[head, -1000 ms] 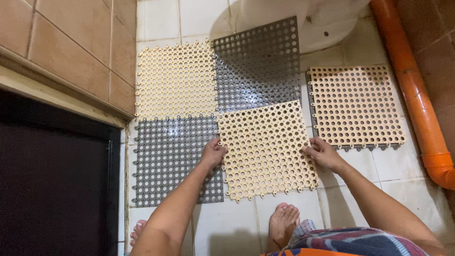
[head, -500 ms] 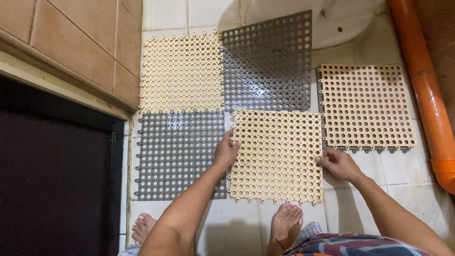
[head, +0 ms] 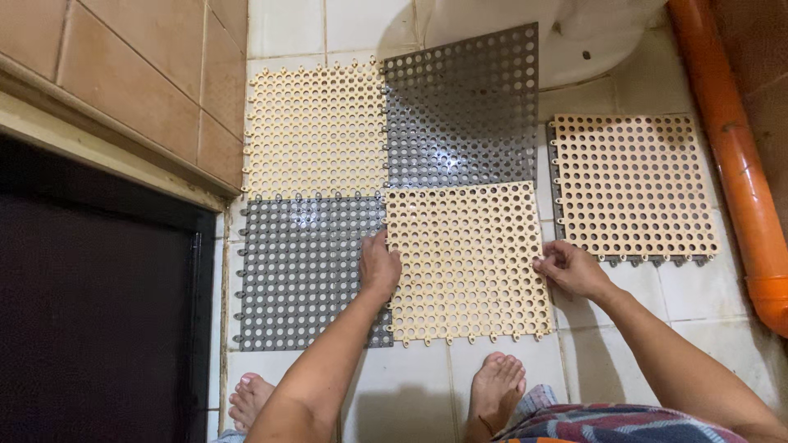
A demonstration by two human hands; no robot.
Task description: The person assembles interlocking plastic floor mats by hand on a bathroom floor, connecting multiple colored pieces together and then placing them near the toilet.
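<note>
So the cream perforated mat tile [head: 468, 261] is lying flat on the white tiled floor [head: 410, 385], front right of a two-by-two checker: cream tile [head: 316, 131] back left, grey tile [head: 464, 107] back right, another grey tile [head: 304, 271] front left. Its left edge sits right against that front grey one, and its top edge meets the back grey one. Left hand [head: 379, 267] is pressed down flat on the seam between the two front tiles, fingers together and bent a bit, palm on the cream edge, forearm coming in straight from below. Right hand [head: 570, 269] is at the tile's right edge, fingertips pinched shut on the rim or one of the little connector tabs, wrist angled in from the right. My guess is this thing is light, thin plastic with some flex, not fragile, a bit slick on wet-looking floor, so the edges and the tab loops are the sensible places to hold it, and pushing down near the seam makes sense. Off to the right there's another cream tile [head: 632, 187] lying on top of a grey one, well apart from the hands, next to an orange pipe [head: 730, 139]. Bare feet [head: 492, 392] show at the bottom, and a white toilet base [head: 574, 33] at the top.
</note>
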